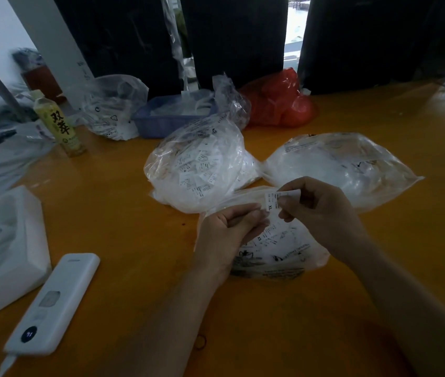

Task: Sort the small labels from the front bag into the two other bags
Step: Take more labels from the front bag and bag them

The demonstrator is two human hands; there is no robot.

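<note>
The front bag (281, 257), clear plastic with small white labels inside, lies on the yellow table (134, 202) under both hands. My right hand (322, 210) pinches a small white label (271, 202) marked XL just above that bag. My left hand (226, 235) is beside it, fingers curled, thumb and fingertips touching the label's lower left edge. Behind them lie two other clear bags of labels: the left bag (199, 170), bulging and full, and the right bag (343, 167), flatter.
A white power bank (52, 303) with a cable lies front left, next to a white foam tray (6, 240). A green drink bottle (59, 123), another clear bag (112, 107), a blue basket (172, 118) and a red bag (281, 102) stand along the back.
</note>
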